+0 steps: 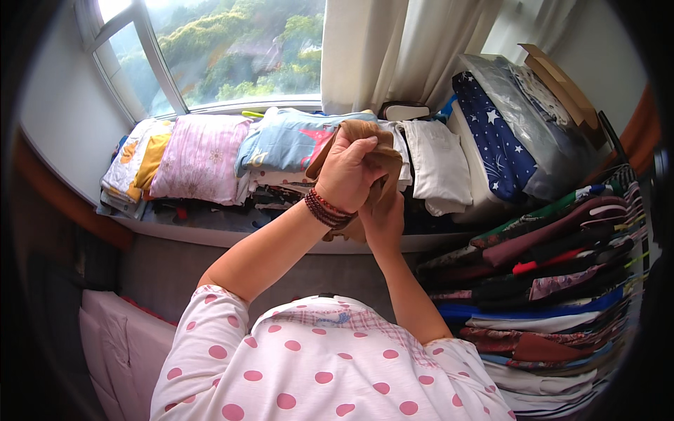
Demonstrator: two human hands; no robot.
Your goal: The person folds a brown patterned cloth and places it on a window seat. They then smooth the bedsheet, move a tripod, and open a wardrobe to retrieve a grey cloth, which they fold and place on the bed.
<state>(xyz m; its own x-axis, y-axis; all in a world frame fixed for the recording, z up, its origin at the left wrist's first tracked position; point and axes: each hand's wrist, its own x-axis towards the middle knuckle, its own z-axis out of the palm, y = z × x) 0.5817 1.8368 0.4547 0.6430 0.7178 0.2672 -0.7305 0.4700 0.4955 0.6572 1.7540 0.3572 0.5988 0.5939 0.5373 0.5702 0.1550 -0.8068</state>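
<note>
My left hand [347,173], with dark bead bracelets [329,209] at its wrist, is closed around a bunched brown cloth [387,184], perhaps a garment. Just below it, my right hand [386,223] grips the lower part of the same cloth; its fingers are partly hidden behind the fabric. Both hands are raised in front of the window sill. Behind the cloth lies a folded light blue fabric [284,139] with a pink star shape. A folded white garment [439,163] is to the right of the hands.
On the sill [200,230] sit a pink floral folded bundle [200,158] and a yellow cloth [152,160]. At right are a star-patterned navy fabric [489,131], a clear plastic bag [511,100] and a cardboard box [566,89]. Many clothes [558,231] hang on the right; a pinkish padded item [126,347] is lower left.
</note>
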